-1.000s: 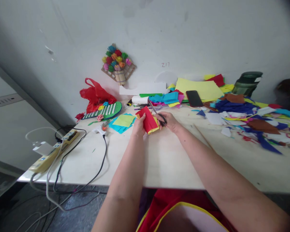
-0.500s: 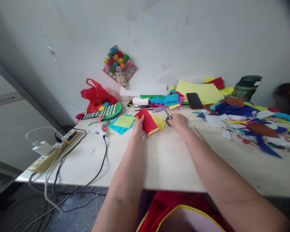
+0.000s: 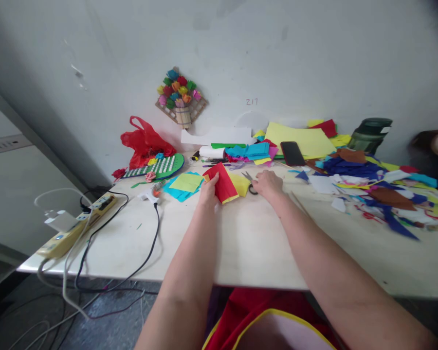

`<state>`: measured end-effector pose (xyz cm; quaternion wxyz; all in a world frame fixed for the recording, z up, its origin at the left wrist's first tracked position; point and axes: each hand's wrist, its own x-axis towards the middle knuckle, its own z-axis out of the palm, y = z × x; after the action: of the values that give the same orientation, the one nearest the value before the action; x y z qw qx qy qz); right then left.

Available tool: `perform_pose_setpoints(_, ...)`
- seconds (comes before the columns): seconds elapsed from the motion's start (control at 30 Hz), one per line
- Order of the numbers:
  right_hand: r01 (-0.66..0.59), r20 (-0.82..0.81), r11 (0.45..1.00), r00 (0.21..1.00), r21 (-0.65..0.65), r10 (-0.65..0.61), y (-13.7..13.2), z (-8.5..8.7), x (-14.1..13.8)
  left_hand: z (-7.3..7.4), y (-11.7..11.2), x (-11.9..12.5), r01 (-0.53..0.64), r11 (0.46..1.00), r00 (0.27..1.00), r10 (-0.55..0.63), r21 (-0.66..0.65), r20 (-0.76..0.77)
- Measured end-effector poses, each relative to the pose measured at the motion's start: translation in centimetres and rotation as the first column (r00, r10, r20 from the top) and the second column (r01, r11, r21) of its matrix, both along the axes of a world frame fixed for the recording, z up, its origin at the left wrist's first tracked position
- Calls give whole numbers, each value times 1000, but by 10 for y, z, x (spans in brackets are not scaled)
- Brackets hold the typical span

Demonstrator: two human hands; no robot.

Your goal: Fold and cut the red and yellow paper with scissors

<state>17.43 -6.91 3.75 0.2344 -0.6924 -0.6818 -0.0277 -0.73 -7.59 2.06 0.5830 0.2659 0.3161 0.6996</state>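
Observation:
My left hand [image 3: 209,190] pinches the lower left edge of a folded red paper [image 3: 223,182] and holds it tilted on the table. A yellow paper [image 3: 241,184] lies under and to the right of the red one. Small black-handled scissors [image 3: 250,183] lie flat on the table beside the yellow paper. My right hand [image 3: 269,185] rests on the table just right of the scissors' handles, with its fingers loosely bent and nothing in them.
Green and blue paper squares [image 3: 185,183] lie left of my left hand. A phone [image 3: 292,153] and several coloured paper scraps [image 3: 372,180] cover the right side. A power strip [image 3: 73,226] with cables sits at the table's left edge. A red bag [image 3: 146,143] stands by the wall.
My right hand carried the scissors away from the red paper to the right, set them down on the table and let go. The left hand kept its hold on the red paper.

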Motion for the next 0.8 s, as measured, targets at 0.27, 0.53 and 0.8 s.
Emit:
perform_pose_setpoints(0.27,-407,-685,914,665,1,297,-5,-10,-30,2,-3,6,51,997,997,-48,64,-55)
perform_pose_setpoints(0.53,-206,-407,966,878,154,252,-8,-10,-42,-1,-5,10,124,987,976,-103,101,-191)
perform_pose_setpoints(0.8,-15,-382,973,918,230,105,-6,-9,-31,-4,3,1,6,999,969,-18,-46,-246)
